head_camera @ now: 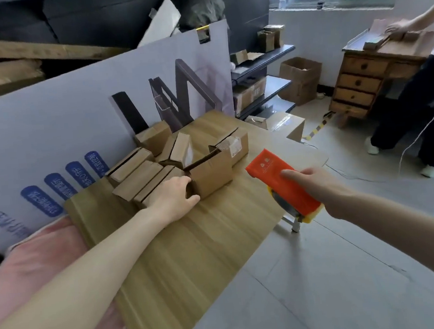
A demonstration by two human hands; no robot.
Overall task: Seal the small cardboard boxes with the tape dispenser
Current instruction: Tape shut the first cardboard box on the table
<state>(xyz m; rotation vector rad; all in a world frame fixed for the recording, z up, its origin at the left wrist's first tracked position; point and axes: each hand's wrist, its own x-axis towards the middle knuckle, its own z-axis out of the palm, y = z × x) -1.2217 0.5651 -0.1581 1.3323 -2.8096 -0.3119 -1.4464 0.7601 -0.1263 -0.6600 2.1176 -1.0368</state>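
Box-positioning step: the left grip (176, 194) holds the near end of an unsealed small cardboard box (211, 172) mid-surface (192, 258), the right grip (326, 191) holds the tape dispenser (277, 174) raised off the right edge; next, presumably, flaps closed, dispenser brought onto the seam.

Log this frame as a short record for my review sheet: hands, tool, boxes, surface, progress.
left hand: grips the near end of a small box
right hand: holds the orange tape dispenser over the table's right edge, apart from the box
other boxes: piled behind the left hand, against a printed board
surface: wooden table
progress: held box has its flaps up, not yet sealed
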